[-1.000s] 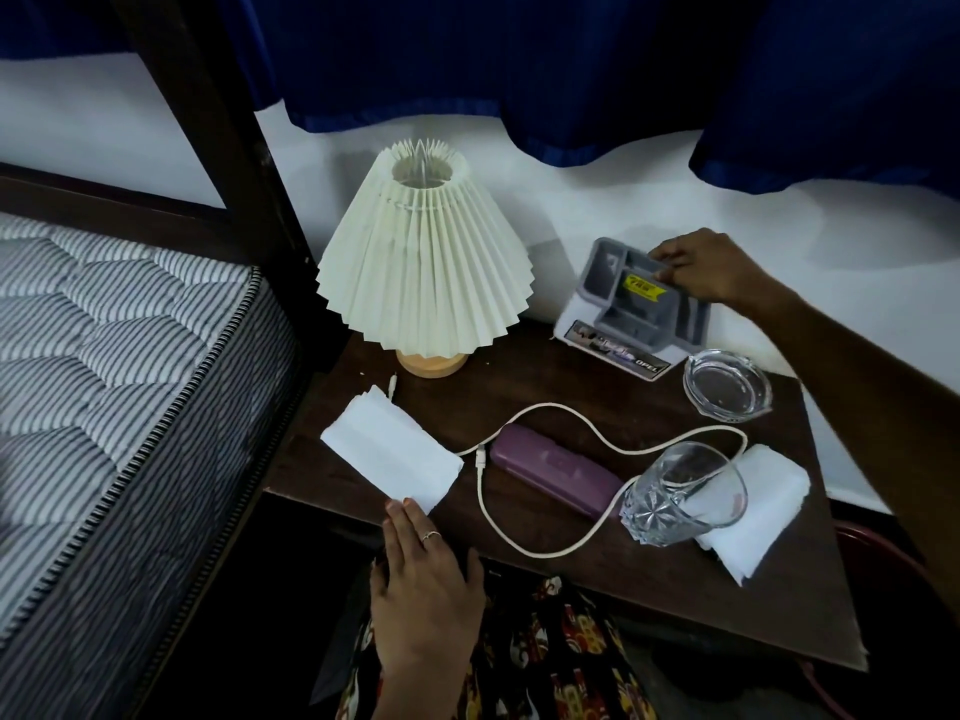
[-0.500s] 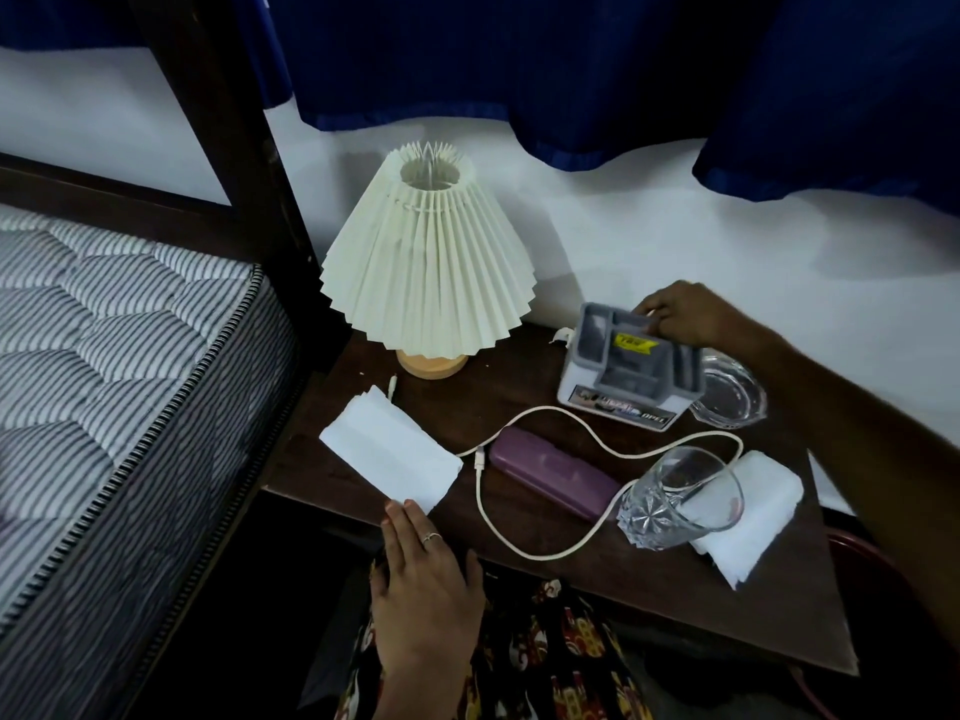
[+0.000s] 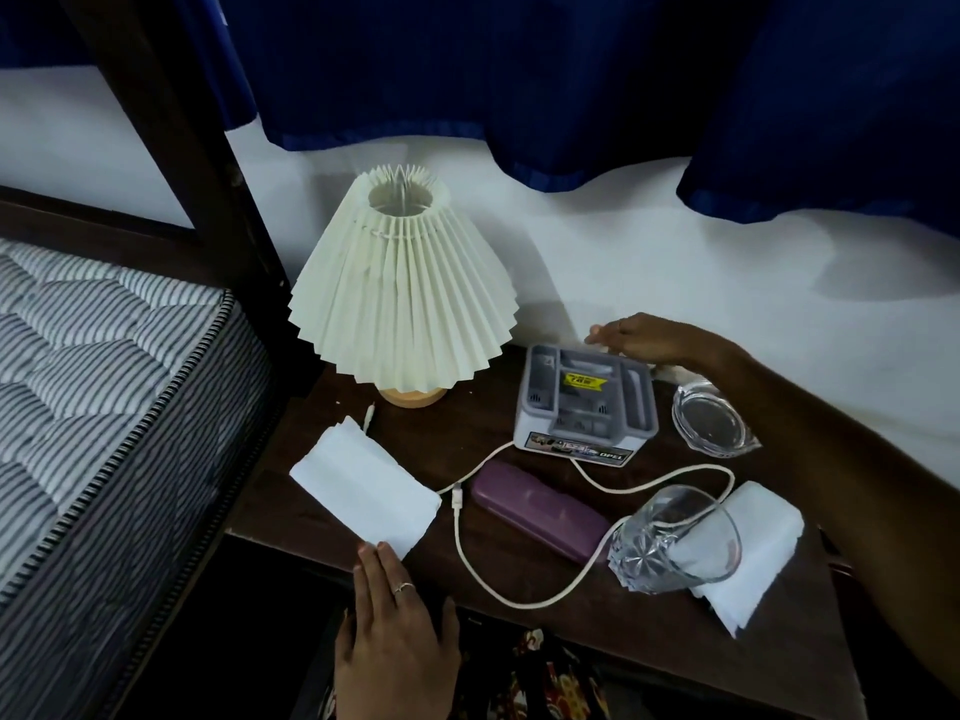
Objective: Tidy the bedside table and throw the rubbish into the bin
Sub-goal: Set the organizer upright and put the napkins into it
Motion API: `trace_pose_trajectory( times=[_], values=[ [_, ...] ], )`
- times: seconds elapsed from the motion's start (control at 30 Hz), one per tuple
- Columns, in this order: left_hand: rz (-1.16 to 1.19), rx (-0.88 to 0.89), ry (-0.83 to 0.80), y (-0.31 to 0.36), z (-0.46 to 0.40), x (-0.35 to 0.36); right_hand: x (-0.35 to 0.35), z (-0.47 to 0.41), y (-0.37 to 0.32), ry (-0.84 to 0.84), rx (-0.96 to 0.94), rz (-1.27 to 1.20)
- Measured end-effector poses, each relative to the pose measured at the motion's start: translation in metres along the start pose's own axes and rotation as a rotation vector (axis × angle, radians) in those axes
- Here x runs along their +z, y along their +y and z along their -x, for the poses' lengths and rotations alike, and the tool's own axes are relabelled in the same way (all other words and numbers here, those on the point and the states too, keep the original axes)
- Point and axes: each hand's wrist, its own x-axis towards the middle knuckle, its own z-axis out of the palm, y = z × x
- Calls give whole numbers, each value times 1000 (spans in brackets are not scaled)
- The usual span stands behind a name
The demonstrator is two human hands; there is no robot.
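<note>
On the dark bedside table [image 3: 467, 433] a grey compartment organiser [image 3: 584, 402] stands flat near the wall. My right hand [image 3: 644, 340] lies at its back rim with the fingers stretched out, not gripping it. My left hand [image 3: 400, 631] rests flat at the table's front edge, its fingertips touching the near corner of a white tissue [image 3: 363, 491]. A purple case [image 3: 540, 517] lies in the middle with a white cable [image 3: 467, 553] looping around it. A cut-glass tumbler [image 3: 670, 543] lies on its side over a second white tissue [image 3: 753, 553].
A pleated cream lamp [image 3: 402, 283] stands at the table's back left. A glass ashtray [image 3: 709, 420] sits right of the organiser, under my right forearm. A striped mattress [image 3: 88, 387] and a dark bedpost [image 3: 171, 122] border the left side. Blue curtains [image 3: 571, 70] hang above.
The organiser came down from a tilted hold against the wall to flat on the table. My right hand's fingers have loosened at its back rim. The left hand has stayed put.
</note>
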Motion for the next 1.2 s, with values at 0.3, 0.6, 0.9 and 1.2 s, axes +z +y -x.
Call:
trace_pose_trajectory(
  times=[0.3,0.6,0.9,1.2],
  values=[
    [-52,52,-108,-3,-9,6,13,-42,-42,-234,155,157],
    [2,31,-92,0,-13,11,0,-35,-26,-2,-26,134],
    [-43,75,-23,3,11,-29,-26,130,88,671,-108,-188],
    [-78,136,-57,-1,31,-21,93,260,250,688,581,-373]
  ],
)
